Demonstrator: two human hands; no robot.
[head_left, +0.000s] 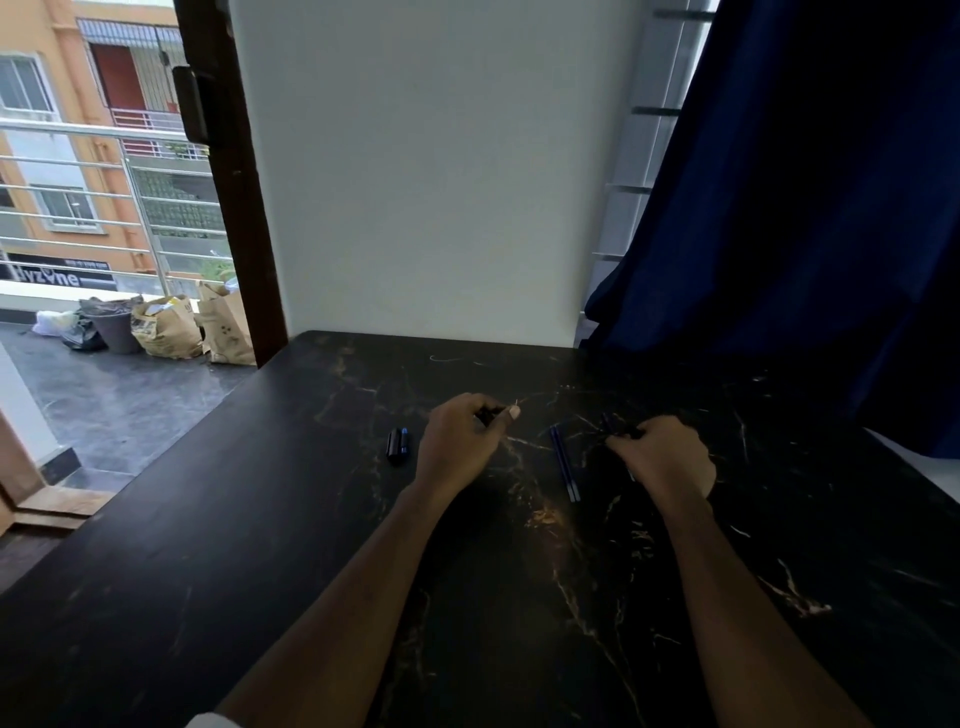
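At the far left, an open balcony doorway (130, 364) is seen beyond the edge of the black marbled table (260, 519), and two short dark pen caps (397, 446) are laid side by side on the top, just left of the left hand (457, 441). That hand's fingers are curled, and a small dark pen part (491, 414) is pinched between thumb and forefinger, with what looks like a thin pale tip showing past the thumb. Between the hands, two thin blue pen tubes (565, 465) are laid close together on the table, apart from both hands. Further right, the right hand (665, 457) is curled down over slim dark pieces (621, 432), which appear to be gripped at the fingertips; how many there are cannot be told against the dark surface. A blue curtain (805, 208) hangs at the right edge. The work is judged to be the taking apart or putting together of pens. Several slips are likely from here: the small part could be dropped from so light a pinch and lost on the black top; the round caps or tubes could be nudged by a wrist and rolled towards the left edge by the doorway; and a thin tip could be bent if it is pushed in off-line.
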